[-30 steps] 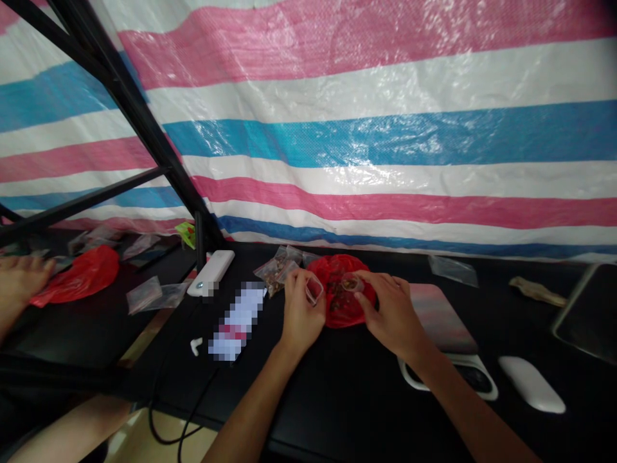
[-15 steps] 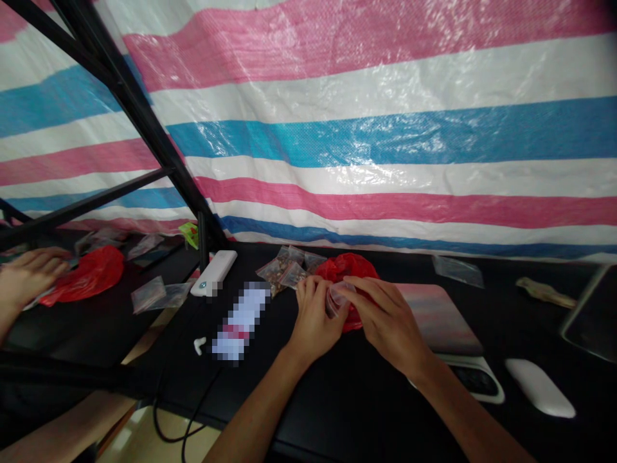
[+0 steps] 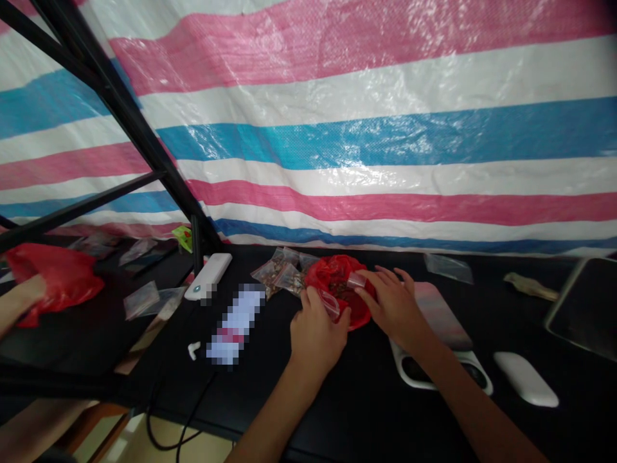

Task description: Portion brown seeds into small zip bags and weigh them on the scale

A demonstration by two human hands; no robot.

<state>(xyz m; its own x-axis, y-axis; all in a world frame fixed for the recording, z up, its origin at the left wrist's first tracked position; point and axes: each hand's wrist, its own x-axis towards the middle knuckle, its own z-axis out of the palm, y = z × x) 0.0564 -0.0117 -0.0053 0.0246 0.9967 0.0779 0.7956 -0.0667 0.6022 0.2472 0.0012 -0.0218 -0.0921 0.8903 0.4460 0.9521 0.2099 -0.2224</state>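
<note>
My left hand [image 3: 315,328] is closed around a small clear zip bag [image 3: 330,303], whose mouth gapes in a rounded shape. Just to its right, my right hand [image 3: 395,305] pinches a small, pale, see-through piece [image 3: 357,280] whose kind I cannot make out. That piece is over an opened red plastic bag [image 3: 324,271] with small brown bits [image 3: 340,289] inside. Beyond my left hand lie several filled zip bags [image 3: 289,278] with brownish contents.
To the left are a phone [image 3: 236,325], a white power bank [image 3: 209,276] and an earbud [image 3: 193,350]. On the right lie a phone-like device [image 3: 441,315], a white case [image 3: 525,379] and a flat clear bag [image 3: 448,268]. Another person's arm [image 3: 22,299] reaches into a red bag [image 3: 58,276].
My right hand has moved away from the zip bag to over the red bag, with the small pale piece at its fingertips. At left, the other person's red bag has been lifted.
</note>
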